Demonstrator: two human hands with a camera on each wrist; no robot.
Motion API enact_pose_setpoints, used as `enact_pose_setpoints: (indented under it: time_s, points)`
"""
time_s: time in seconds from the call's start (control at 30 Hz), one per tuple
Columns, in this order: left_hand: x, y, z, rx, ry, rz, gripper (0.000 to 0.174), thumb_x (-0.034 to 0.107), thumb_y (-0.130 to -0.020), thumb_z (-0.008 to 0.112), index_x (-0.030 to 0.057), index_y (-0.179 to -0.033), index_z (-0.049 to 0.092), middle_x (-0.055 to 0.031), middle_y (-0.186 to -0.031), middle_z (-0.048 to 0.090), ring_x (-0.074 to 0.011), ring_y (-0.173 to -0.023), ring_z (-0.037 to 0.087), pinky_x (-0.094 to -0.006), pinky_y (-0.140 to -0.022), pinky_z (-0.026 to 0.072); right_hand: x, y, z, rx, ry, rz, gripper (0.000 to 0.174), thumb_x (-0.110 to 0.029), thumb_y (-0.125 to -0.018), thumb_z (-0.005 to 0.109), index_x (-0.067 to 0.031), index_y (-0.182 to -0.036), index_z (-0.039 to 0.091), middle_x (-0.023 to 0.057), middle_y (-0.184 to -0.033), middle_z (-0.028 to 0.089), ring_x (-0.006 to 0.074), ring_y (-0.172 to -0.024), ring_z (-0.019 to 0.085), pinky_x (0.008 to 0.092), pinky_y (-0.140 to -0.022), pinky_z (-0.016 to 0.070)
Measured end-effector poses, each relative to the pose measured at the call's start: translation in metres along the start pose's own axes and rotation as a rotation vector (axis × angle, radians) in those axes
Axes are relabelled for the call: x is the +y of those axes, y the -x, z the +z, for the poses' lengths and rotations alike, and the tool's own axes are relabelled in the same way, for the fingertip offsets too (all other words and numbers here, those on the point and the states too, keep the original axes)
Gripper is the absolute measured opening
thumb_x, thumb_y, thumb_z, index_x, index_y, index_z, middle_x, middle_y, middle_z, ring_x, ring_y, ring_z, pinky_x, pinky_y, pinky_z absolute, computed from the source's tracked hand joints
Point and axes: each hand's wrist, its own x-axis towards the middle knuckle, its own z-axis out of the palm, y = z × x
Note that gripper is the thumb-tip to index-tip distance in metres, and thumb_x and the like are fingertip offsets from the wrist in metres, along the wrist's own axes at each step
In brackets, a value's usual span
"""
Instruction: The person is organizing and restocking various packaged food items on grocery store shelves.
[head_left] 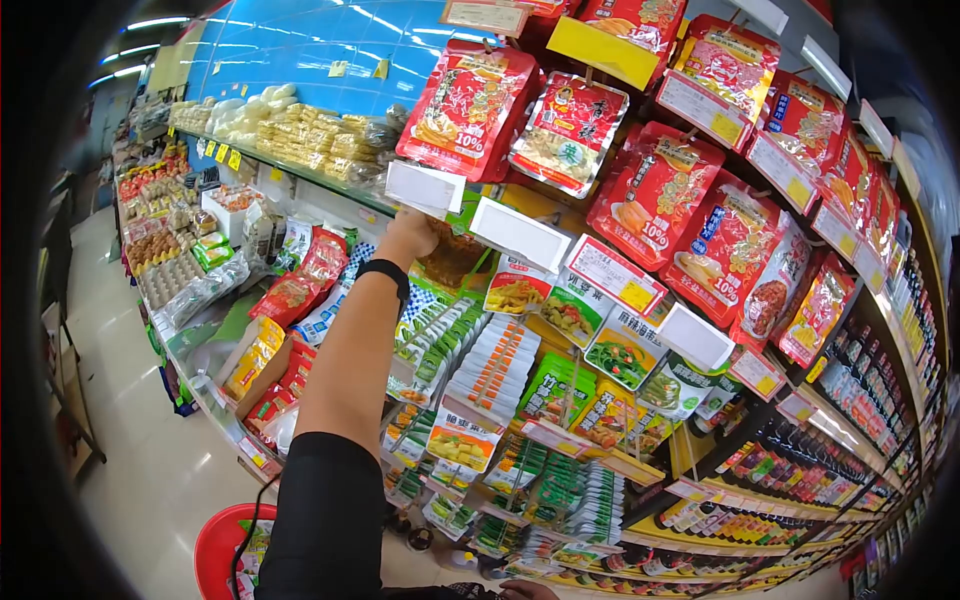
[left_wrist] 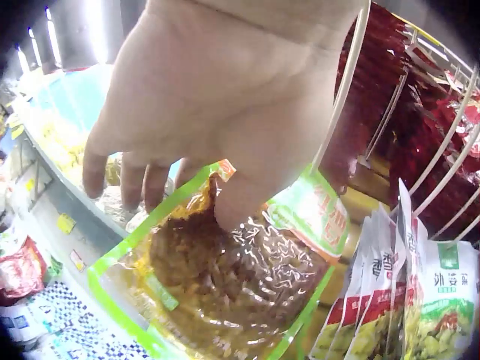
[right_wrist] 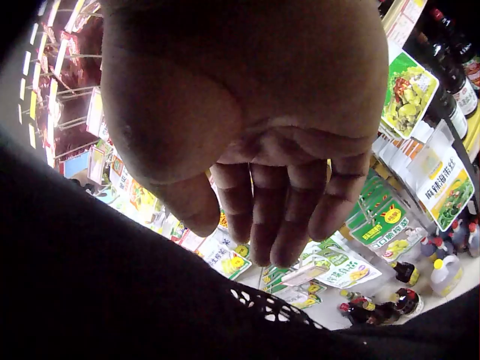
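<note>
My left hand (head_left: 408,237) reaches up to the pegs under the upper shelf and pinches a clear, green-edged food pouch (left_wrist: 225,277) at its top. In the left wrist view the thumb lies across the pouch's front, and the other fingers reach past its upper edge. Brown chopped food in oil shows through the plastic. White packets (left_wrist: 435,300) with red and green print hang right of it. My right hand (right_wrist: 277,142) hangs low near the body with fingers loosely bent, holding nothing. Hanging green packets (right_wrist: 386,217) appear beyond it.
Red pouches (head_left: 465,110) hang above behind white price tags (head_left: 520,232). More packets (head_left: 490,365) hang on pegs below. Left is a counter of goods with a yellow packet (head_left: 255,355). A red basket (head_left: 212,545) is at lower left. Bottles (head_left: 800,460) line shelves at right.
</note>
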Motion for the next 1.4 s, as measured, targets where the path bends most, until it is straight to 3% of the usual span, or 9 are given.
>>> enact_pose_setpoints:
  time_s: [0.17, 0.27, 0.47, 0.5, 1.07, 1.17, 1.27, 1.33, 1.4]
  points:
    - [0.040, 0.051, -0.040, -0.136, -0.195, -0.376, 0.057, 0.025, -0.078, 0.059, 0.0057, -0.130, 0.047, -0.0182, -0.140, 0.042, -0.0335, -0.124, 0.049, -0.0449, -0.098, 0.0435, 0.001, -0.002, 0.000, -0.008, -0.010, -0.037, 0.028, -0.021, -0.095, 0.057, -0.0002, -0.113, 0.061, 0.0099, -0.100, 0.065, 0.0181, -0.091, 0.063, 0.0320, -0.080, 0.0499]
    - [0.043, 0.044, -0.049, -0.235, -0.292, -0.244, 0.049, 0.024, -0.078, 0.060, 0.0063, -0.123, 0.055, -0.0146, -0.132, 0.052, -0.0304, -0.120, 0.053, -0.0439, -0.094, 0.0462, 0.013, -0.004, 0.000, 0.012, 0.010, 0.002, 0.027, -0.021, -0.096, 0.056, -0.0002, -0.113, 0.061, 0.0102, -0.097, 0.065, 0.0184, -0.089, 0.062, 0.0328, -0.081, 0.0497]
    - [0.026, 0.019, -0.011, 0.131, 0.069, 0.023, 0.040, 0.020, -0.077, 0.060, 0.0100, -0.116, 0.062, -0.0165, -0.118, 0.061, -0.0336, -0.108, 0.059, -0.0427, -0.090, 0.0488, -0.011, -0.006, 0.002, -0.011, 0.199, -0.058, 0.026, -0.020, -0.096, 0.055, -0.0019, -0.113, 0.061, 0.0114, -0.100, 0.064, 0.0207, -0.091, 0.062, 0.0336, -0.082, 0.0493]
    - [-0.007, -0.016, 0.033, 0.186, 0.150, 0.210, 0.038, 0.019, -0.078, 0.061, 0.0105, -0.115, 0.062, -0.0196, -0.115, 0.062, -0.0358, -0.107, 0.058, -0.0420, -0.089, 0.0482, -0.009, -0.008, 0.001, -0.018, 0.211, -0.076, 0.026, -0.020, -0.096, 0.055, -0.0020, -0.114, 0.061, 0.0115, -0.101, 0.063, 0.0210, -0.092, 0.062, 0.0337, -0.083, 0.0492]
    - [-0.002, -0.014, 0.018, 0.046, 0.213, 0.214, 0.031, 0.015, -0.081, 0.054, 0.0046, -0.108, 0.065, -0.0229, -0.112, 0.061, -0.0381, -0.106, 0.057, -0.0415, -0.090, 0.0471, 0.003, -0.024, -0.001, -0.056, 0.285, -0.050, 0.030, -0.024, -0.095, 0.056, -0.0032, -0.116, 0.060, 0.0114, -0.106, 0.063, 0.0213, -0.097, 0.061, 0.0335, -0.083, 0.0492]
    - [0.019, 0.001, 0.001, -0.198, -0.092, 0.015, 0.032, 0.019, -0.080, 0.057, 0.0043, -0.106, 0.066, -0.0237, -0.110, 0.062, -0.0370, -0.106, 0.058, -0.0409, -0.090, 0.0476, -0.014, -0.026, 0.000, -0.079, 0.343, 0.014, 0.028, -0.021, -0.095, 0.057, -0.0027, -0.116, 0.060, 0.0115, -0.108, 0.062, 0.0208, -0.098, 0.061, 0.0325, -0.084, 0.0491]
    - [0.022, 0.008, 0.000, -0.129, -0.011, -0.077, 0.034, 0.020, -0.078, 0.059, 0.0031, -0.107, 0.066, -0.0238, -0.109, 0.062, -0.0363, -0.104, 0.060, -0.0404, -0.090, 0.0480, 0.001, -0.030, -0.001, -0.090, 0.209, 0.015, 0.027, -0.019, -0.096, 0.056, -0.0018, -0.117, 0.059, 0.0114, -0.109, 0.061, 0.0206, -0.097, 0.061, 0.0322, -0.084, 0.0494]
    - [0.008, -0.005, 0.023, 0.069, 0.001, 0.040, 0.034, 0.021, -0.079, 0.059, 0.0019, -0.106, 0.066, -0.0233, -0.109, 0.063, -0.0360, -0.103, 0.061, -0.0402, -0.090, 0.0481, 0.023, -0.036, -0.003, -0.097, 0.089, -0.023, 0.026, -0.017, -0.096, 0.055, -0.0012, -0.117, 0.059, 0.0111, -0.109, 0.061, 0.0203, -0.097, 0.061, 0.0321, -0.084, 0.0499]
    - [0.015, -0.005, 0.019, 0.029, -0.061, 0.115, 0.034, 0.022, -0.080, 0.057, 0.0014, -0.106, 0.066, -0.0231, -0.108, 0.063, -0.0363, -0.103, 0.061, -0.0404, -0.090, 0.0482, 0.035, -0.041, -0.004, -0.110, 0.001, -0.054, 0.026, -0.015, -0.096, 0.054, -0.0007, -0.117, 0.058, 0.0107, -0.110, 0.061, 0.0199, -0.097, 0.061, 0.0320, -0.084, 0.0505]
